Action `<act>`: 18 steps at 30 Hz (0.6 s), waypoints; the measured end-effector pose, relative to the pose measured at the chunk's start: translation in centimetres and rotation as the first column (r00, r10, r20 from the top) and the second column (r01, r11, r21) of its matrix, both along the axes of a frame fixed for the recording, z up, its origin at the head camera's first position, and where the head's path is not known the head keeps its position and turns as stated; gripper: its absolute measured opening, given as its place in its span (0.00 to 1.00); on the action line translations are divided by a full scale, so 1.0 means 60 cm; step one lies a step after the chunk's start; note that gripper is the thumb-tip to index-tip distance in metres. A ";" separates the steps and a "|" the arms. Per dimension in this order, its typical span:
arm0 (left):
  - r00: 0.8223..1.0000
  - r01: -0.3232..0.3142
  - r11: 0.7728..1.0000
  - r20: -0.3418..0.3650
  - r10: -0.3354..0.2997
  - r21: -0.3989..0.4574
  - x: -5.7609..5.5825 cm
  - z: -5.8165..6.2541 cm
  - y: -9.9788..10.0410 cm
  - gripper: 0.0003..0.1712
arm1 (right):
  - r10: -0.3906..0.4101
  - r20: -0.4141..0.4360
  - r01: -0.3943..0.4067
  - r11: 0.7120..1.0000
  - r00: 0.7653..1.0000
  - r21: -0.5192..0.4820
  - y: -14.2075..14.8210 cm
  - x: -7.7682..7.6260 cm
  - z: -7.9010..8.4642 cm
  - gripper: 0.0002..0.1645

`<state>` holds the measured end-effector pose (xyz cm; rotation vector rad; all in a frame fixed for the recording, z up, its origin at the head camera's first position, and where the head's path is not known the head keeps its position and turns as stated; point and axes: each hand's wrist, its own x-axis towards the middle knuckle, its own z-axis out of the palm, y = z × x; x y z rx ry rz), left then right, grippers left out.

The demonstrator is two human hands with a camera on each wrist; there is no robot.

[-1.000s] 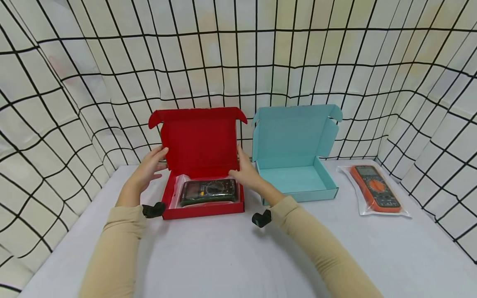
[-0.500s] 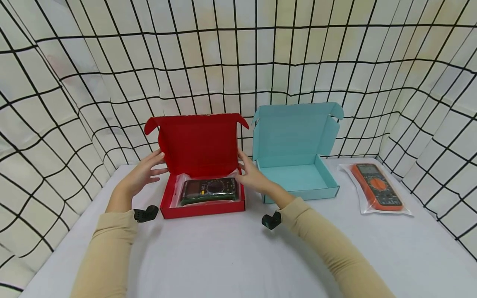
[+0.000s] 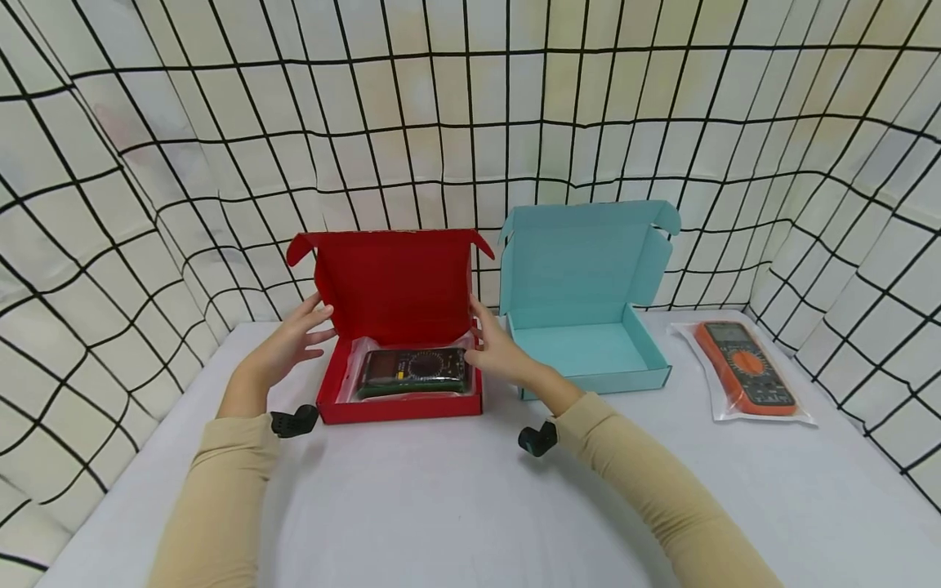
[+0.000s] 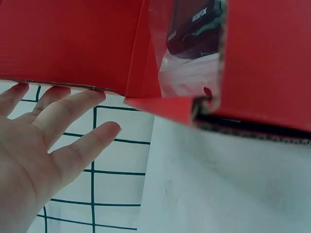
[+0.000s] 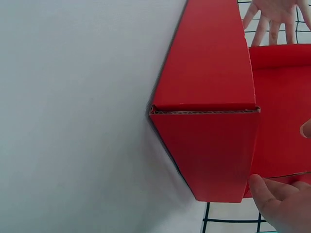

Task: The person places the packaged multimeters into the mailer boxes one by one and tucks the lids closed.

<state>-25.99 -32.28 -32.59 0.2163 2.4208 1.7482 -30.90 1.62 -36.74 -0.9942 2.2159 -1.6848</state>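
A red cardboard box (image 3: 400,408) stands with its lid (image 3: 397,286) raised. Inside it lies a dark multimeter (image 3: 415,371) in a clear plastic bag (image 3: 353,371). My left hand (image 3: 283,351) is at the lid's left edge, its fingers (image 4: 73,109) spread and fairly straight, fingertips against the cardboard. At the opposite edge, my right hand (image 3: 503,351) touches the lid with its fingertips, the thumb apart from them near the box's right wall. Part of the right hand lies outside the right wrist view.
Right of the red box is an open light-blue box (image 3: 588,351) with nothing seen inside. An orange multimeter (image 3: 746,367) in a clear bag lies farther right. White cloth covers the table (image 3: 441,506). A black-gridded white curtain (image 3: 412,122) surrounds the back and sides.
The red lid has tipped forward a little, its top edge now lower. Both hands stay at its sides; the right hand has shifted slightly right and its thumb has moved back from the multimeter.
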 end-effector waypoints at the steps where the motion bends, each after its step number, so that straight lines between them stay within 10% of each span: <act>1: 1.000 0.004 1.000 0.001 -0.004 0.003 0.001 -0.001 -0.002 0.48 | 0.003 0.002 -0.003 1.000 1.000 0.005 0.001 0.001 0.000 0.55; 18: 0.996 0.088 0.991 0.021 -0.091 0.102 0.014 -0.015 -0.033 0.47 | 0.066 -0.005 -0.066 0.996 0.998 0.061 0.028 0.008 -0.005 0.52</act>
